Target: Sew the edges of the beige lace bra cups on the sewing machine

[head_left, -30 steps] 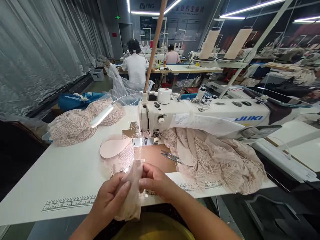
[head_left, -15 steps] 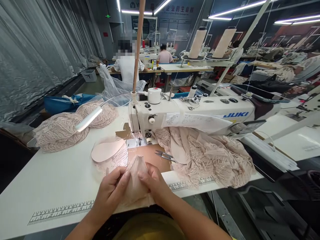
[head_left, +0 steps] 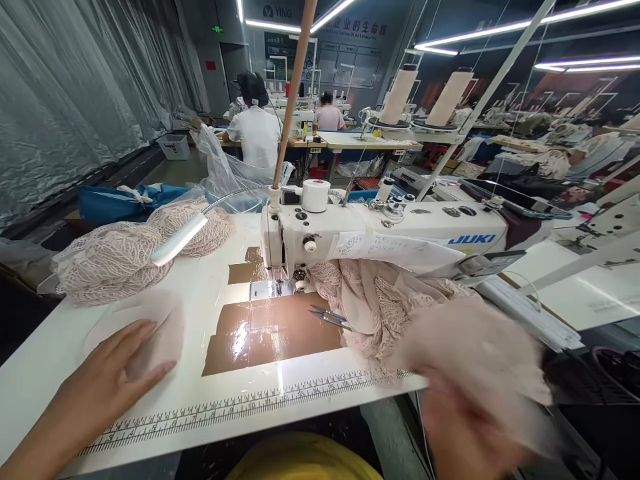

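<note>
Lace heap [head_left: 410, 300] beside scissors [head_left: 327, 316] perhaps hides blurred right hand [head_left: 465, 427].

My left hand [head_left: 107, 383] and forearm are bare, without sleeve or glove. My right hand [head_left: 463, 427] is blurred. I wear something yellow [head_left: 305, 460].

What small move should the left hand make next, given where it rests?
Probably slide the pale fabric piece rightward onto the brown patch before the needle. The left hand lies flat on it at the table's left, while the blurred right hand is at the lace pile.
</note>
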Available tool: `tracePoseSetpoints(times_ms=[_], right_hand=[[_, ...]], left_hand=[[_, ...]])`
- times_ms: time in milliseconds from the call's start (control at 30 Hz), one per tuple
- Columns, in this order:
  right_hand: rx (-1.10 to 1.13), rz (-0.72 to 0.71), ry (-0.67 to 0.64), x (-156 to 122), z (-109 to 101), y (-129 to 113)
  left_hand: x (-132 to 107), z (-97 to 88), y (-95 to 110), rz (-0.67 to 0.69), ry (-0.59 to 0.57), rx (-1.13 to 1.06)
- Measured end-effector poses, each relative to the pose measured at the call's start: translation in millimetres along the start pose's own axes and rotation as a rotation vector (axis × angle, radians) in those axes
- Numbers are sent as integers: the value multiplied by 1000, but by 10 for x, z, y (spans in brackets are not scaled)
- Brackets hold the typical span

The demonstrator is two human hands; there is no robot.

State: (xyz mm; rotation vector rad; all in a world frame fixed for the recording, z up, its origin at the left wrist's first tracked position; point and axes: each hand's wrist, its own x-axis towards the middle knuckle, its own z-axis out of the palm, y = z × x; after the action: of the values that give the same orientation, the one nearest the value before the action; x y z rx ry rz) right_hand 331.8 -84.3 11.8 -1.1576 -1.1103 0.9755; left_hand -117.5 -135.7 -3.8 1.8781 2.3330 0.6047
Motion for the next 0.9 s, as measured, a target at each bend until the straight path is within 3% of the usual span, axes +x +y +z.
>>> tracePoseSetpoints(times_ms=[33,67,133,167,200,267,400,467,567,667,767,867,900], right_hand=[[-21,-19,-84,-37,229,18],[-80,-66,-267,-76,479,28],[-152,-56,-856,-153,931,16],[-163,-51,-1014,-182,1090,-5],[-184,-56,-1060,-198,1189,-32],[-245,-126,-971,-180,1225,-93],[-261,-364,-608,-11,1036,-155],[-266,-349,-542,56,1018,-142],[-218,-55,-703,84,1120,-99],[83,382,-995,61,1221,-68],[308,612,-1115,27,1237,-35],[367,637,-1142,-5,1215,22],[371,638,-1130,-14,1208,42]], left_hand=[[-46,-31,168,43,24,-23],[-96,-48,374,129,-14,-90],[-191,-40,792,269,-293,-299],[-226,-19,954,311,-444,-402],[-246,8,1058,298,-510,-482],[-244,64,1080,212,-511,-566],[-195,107,780,-68,-192,-508],[-224,80,787,-157,-246,-654],[-324,6,1091,-110,-619,-1151],[-381,-18,1364,7,-807,-1391],[-357,82,1327,43,-753,-1417],[-304,226,1169,-43,-517,-1219],[-290,259,1139,-77,-502,-1156]])
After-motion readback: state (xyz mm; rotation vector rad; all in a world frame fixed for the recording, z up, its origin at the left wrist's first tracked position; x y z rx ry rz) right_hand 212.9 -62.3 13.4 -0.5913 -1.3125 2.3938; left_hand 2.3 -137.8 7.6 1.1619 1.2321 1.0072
